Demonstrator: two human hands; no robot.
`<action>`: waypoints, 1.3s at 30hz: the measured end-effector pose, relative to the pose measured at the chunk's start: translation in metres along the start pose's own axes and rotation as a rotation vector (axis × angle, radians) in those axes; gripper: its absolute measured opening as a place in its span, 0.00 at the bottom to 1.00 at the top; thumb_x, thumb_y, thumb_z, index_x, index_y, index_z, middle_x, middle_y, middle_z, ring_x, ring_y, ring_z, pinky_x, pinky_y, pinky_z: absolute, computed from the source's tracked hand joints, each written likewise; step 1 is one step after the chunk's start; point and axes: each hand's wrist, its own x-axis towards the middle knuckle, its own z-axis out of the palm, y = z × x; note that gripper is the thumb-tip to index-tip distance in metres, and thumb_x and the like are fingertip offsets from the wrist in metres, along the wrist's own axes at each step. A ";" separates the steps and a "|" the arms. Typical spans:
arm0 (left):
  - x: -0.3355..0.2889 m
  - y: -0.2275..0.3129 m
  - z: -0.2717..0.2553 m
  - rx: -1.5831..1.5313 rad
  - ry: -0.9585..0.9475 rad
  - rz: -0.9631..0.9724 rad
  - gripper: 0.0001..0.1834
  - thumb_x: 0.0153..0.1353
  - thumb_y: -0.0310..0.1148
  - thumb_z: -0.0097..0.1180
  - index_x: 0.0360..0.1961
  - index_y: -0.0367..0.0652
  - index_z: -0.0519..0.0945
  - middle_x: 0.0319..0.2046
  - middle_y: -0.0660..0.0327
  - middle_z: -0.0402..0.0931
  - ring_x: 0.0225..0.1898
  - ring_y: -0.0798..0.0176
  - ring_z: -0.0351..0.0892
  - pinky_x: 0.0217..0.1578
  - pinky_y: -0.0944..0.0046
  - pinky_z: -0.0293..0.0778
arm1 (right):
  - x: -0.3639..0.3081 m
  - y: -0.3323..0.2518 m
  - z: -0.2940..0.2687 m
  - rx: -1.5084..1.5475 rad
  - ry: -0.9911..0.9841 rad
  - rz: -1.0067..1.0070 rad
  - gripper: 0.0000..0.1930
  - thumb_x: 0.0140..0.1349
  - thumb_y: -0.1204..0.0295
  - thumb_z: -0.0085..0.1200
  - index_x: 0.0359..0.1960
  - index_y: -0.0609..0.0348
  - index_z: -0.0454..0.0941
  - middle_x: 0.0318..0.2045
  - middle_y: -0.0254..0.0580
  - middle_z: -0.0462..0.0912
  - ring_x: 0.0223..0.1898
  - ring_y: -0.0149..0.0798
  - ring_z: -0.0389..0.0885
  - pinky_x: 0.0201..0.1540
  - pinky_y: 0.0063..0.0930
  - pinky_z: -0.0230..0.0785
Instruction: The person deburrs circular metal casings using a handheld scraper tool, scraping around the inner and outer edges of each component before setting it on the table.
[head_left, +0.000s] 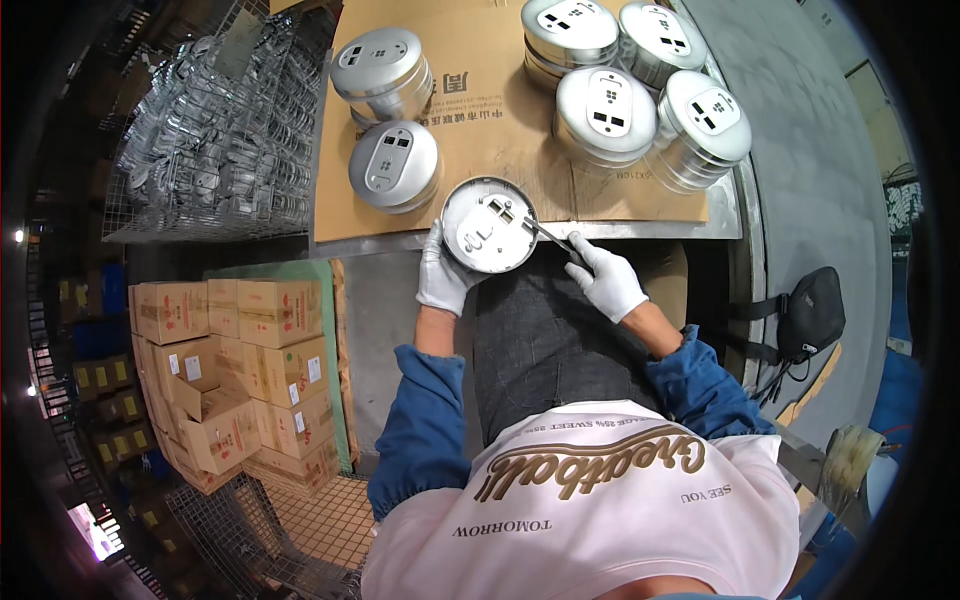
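Wearing a white glove, my left hand [441, 272] is closed on the left rim of a round metal cover [480, 245]. The cover is tilted so that its pale inside faces up, with small slots, posts and cut-outs showing. In my gloved right hand [606, 280] is a slim dark metal tool [552, 236], pinched between thumb and fingers. Its tip reaches over the cover's right edge, close to the slots; whether it touches cannot be made out. Beyond the cover, nearest to my left hand, sits a stack of silver round covers [394, 165].
Another cover stack [378, 62] stands farther back left, and several stacks [606, 115] crowd the right of the cardboard sheet [480, 110] on the table. A wire cage [215, 140] of metal parts stands left, above stacked cartons [240, 370]. A black bag [810, 312] hangs right.
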 end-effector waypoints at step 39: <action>0.026 -0.033 0.043 1.517 0.421 0.951 0.16 0.60 0.47 0.52 0.28 0.45 0.77 0.13 0.57 0.73 0.18 0.51 0.76 0.21 0.56 0.70 | 0.027 -0.064 -0.049 -0.510 -0.133 -0.159 0.06 0.51 0.72 0.50 0.27 0.61 0.75 0.22 0.52 0.79 0.26 0.54 0.79 0.29 0.43 0.71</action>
